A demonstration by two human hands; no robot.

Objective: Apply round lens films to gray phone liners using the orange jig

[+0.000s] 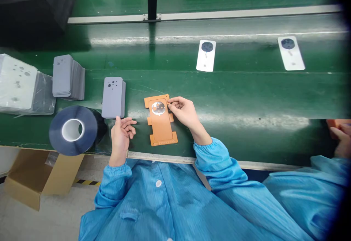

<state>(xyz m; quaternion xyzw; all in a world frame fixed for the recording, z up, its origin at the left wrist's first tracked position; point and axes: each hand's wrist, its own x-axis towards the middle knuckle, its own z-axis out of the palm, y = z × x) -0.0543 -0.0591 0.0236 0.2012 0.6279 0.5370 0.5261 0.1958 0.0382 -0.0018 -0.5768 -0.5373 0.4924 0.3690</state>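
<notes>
An orange jig (161, 126) lies flat on the green bench in front of me, a shiny silver round piece with holes (158, 108) near its top. At its upper right edge is my right hand (185, 113), thumb and forefinger pinched together; whatever is between the tips is too small to make out. My left hand (122, 135) is palm up with fingers loosely apart, holding nothing. Its thumb tip is by the lower edge of a short stack of grey phone-shaped panels (113, 98). A taller stack of similar grey panels (62, 76) stands farther left.
A roll of dark film (59, 131) lies at the front left, near a plastic-wrapped white stack (18, 84). Two white phone-shaped plates (205, 58) (292, 54) lie toward the back. An open cardboard box (30, 175) is below the edge. A co-worker's hand (344, 140) shows at right.
</notes>
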